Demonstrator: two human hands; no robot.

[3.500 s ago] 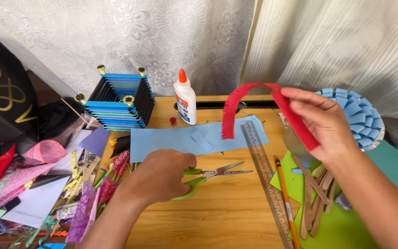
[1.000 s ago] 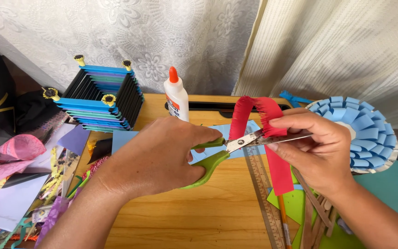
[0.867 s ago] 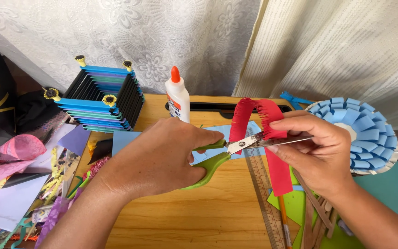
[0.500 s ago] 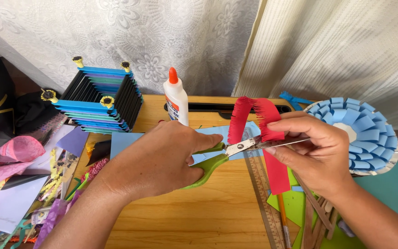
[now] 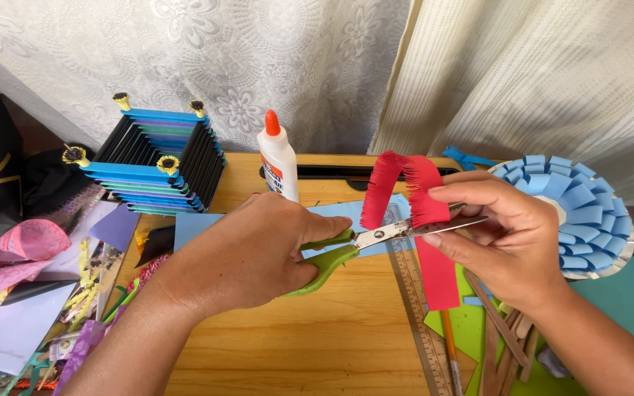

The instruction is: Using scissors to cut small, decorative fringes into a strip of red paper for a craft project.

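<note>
My left hand (image 5: 251,253) grips green-handled scissors (image 5: 346,246) above the wooden table (image 5: 317,337). The blades point right and meet the edge of a folded red paper strip (image 5: 423,213). My right hand (image 5: 508,242) pinches that strip at its right side and holds it up. The top of the strip arches over and shows a fringe of small cuts along its edge. The strip's lower end hangs down over a metal ruler (image 5: 412,293). A light blue paper sheet (image 5: 199,227) lies on the table beneath my hands.
A white glue bottle (image 5: 279,158) with an orange cap stands at the back. A blue and black stacked paper box (image 5: 152,165) sits to its left. At right lies a blue paper rosette (image 5: 581,216). Wooden sticks (image 5: 500,345), green paper and paper scraps (image 5: 31,293) crowd both sides.
Since 3.5 s ago my left hand lifted the scissors off the table to the red strip. Over the last second the blades kept working along the strip's edge, with small shifts.
</note>
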